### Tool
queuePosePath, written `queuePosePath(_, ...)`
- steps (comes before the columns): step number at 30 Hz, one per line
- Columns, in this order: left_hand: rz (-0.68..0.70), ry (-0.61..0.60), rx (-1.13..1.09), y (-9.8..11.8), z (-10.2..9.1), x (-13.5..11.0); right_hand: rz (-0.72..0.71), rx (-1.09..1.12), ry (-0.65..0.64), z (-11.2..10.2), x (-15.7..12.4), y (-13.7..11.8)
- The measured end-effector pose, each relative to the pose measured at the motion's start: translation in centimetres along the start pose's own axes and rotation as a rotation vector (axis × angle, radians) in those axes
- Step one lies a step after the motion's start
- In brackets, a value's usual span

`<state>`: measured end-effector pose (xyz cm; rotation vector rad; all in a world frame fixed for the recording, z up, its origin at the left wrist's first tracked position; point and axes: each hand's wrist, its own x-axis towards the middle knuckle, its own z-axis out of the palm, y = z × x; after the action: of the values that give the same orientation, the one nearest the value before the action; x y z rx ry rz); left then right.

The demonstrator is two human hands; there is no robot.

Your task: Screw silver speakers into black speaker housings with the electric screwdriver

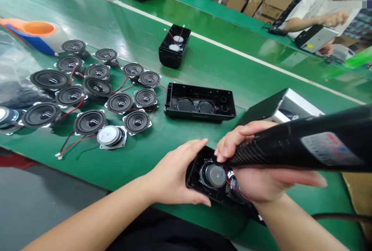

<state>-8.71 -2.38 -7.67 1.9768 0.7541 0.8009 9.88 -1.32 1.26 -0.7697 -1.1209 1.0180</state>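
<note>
Green bench (247, 76) fills most of frame; near edge just below the held housing (215, 196), lower center. Left hand (174, 177) clamps its left end, thumb and fingers spread to opposite sides. Right hand (255, 179) has fingers curled around black tool (279, 144); tip hidden. Two drivers (216, 176) sit in that housing. Green gap to loose drivers (120, 102), left; second housing (200, 105) just above, center; silver-edged box (263, 109) crowds right. Third housing (174, 47), upper center. Tool label (331, 148): white/red/blue, text too blurred to read. Yellow sticker (310, 45) on co-worker's box (322, 38), upper right, unreadable too.
</note>
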Motion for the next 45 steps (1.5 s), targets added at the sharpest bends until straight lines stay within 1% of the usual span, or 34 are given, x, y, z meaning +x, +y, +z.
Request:
queuePosePath(4, -0.01, -0.01, -0.013, 0.1, -0.1, 0.0, -0.03, 0.006, -0.109, -0.8, -0.2, 0.7)
queuePosePath(7, -0.03, -0.018, -0.031, 0.2, -0.3, 0.1, -0.009, 0.022, -0.172, -1.2, -0.2, 1.0)
queuePosePath(10, -0.066, -0.037, -0.054, 0.3, -0.5, 0.2, 0.011, 0.034, -0.192, -1.1, -0.5, 1.3)
queuePosePath(12, -0.067, -0.041, -0.051, 0.2, -0.5, 0.1, 0.01, 0.034, -0.192, -0.7, -0.7, 1.3)
queuePosePath(14, -0.061, -0.043, -0.029, 0.0, -0.5, -0.1, 0.006, 0.027, -0.178, -0.4, -0.8, 0.9)
queuePosePath(17, -0.073, -0.047, 0.06, -0.3, -0.5, -0.4, -0.036, 0.028, -0.1, -0.7, -0.4, -1.7)
queuePosePath(19, -0.091, -0.057, 0.129, -0.3, -0.5, -0.6, -0.117, -0.005, -0.005, -2.0, 0.4, -4.2)
queuePosePath(20, -0.101, -0.064, 0.153, -0.3, -0.6, -0.6, -0.184, -0.059, 0.09, -3.0, 1.1, -5.5)
queuePosePath(21, -0.109, -0.072, 0.169, -0.2, -0.6, -0.6, -0.254, -0.154, 0.127, -4.1, 1.8, -6.5)
queuePosePath(23, -0.116, -0.083, 0.184, 0.0, -0.8, -0.6, -0.511, -0.28, 0.242, -6.6, 3.3, -7.8)
queuePosePath(24, -0.119, -0.083, 0.188, 0.0, -0.9, -0.6, -0.597, -0.317, 0.321, -7.6, 4.0, -8.1)
queuePosePath(26, -0.128, -0.083, 0.19, 0.1, -0.9, -0.6, -0.569, -0.369, 0.406, -8.9, 4.8, -8.0)
queuePosePath(28, -0.14, -0.082, 0.194, -0.1, -0.8, -0.7, -0.47, -0.4, 0.454, -9.0, 5.0, -7.5)
queuePosePath(29, -0.14, -0.08, 0.194, -0.2, -0.8, -0.7, -0.442, -0.405, 0.468, -8.8, 5.0, -7.2)
queuePosePath(33, -0.142, -0.063, 0.191, -0.5, -0.6, -0.9, -0.372, -0.397, 0.45, -8.3, 4.6, -6.5)
queuePosePath(40, -0.157, -0.084, 0.166, -0.3, -0.7, -0.6, -0.334, -0.373, 0.427, -8.9, 5.0, -6.0)
queuePosePath(45, -0.167, -0.097, 0.158, 0.2, -1.0, -0.4, -0.344, -0.372, 0.48, -8.1, 5.0, -6.2)
